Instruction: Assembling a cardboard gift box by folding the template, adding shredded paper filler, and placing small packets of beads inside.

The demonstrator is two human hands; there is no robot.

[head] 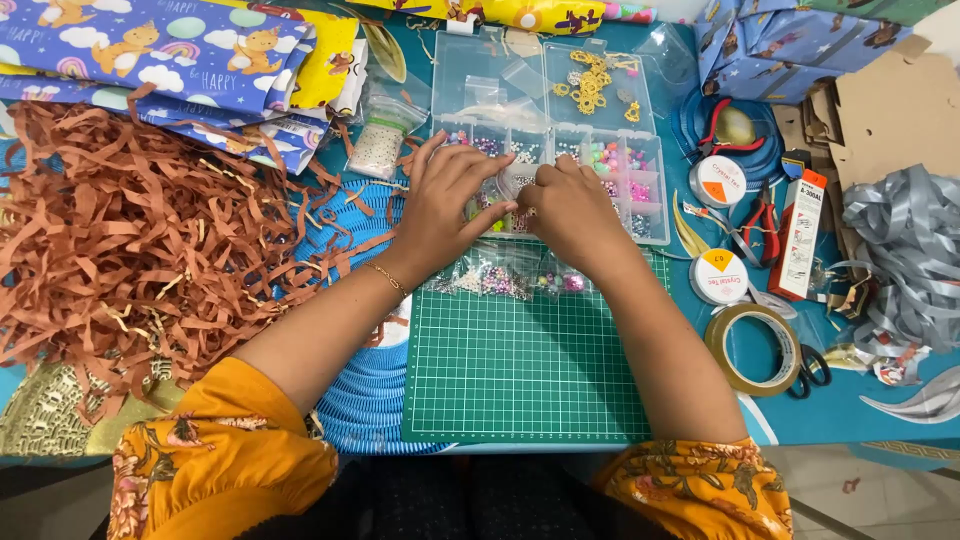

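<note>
My left hand (447, 208) and my right hand (572, 210) meet over the front row of a clear plastic bead organiser box (560, 80). Both pinch a small clear plastic bag (514, 184) between their fingertips. The box's compartments hold coloured beads (612, 158) and gold charms (590, 80). Just below my hands, small bags of beads (500, 280) lie on the top edge of a green cutting mat (530, 370). What is inside the pinched bag is hidden by my fingers.
A heap of brown shredded paper (110, 230) fills the left. Patterned wrapping paper (160, 50) lies at the back left. On the right are thread spools (718, 180), red pliers (762, 220), a tape roll (755, 348), scissors (810, 370), grey ribbon (905, 250) and cardboard (890, 110).
</note>
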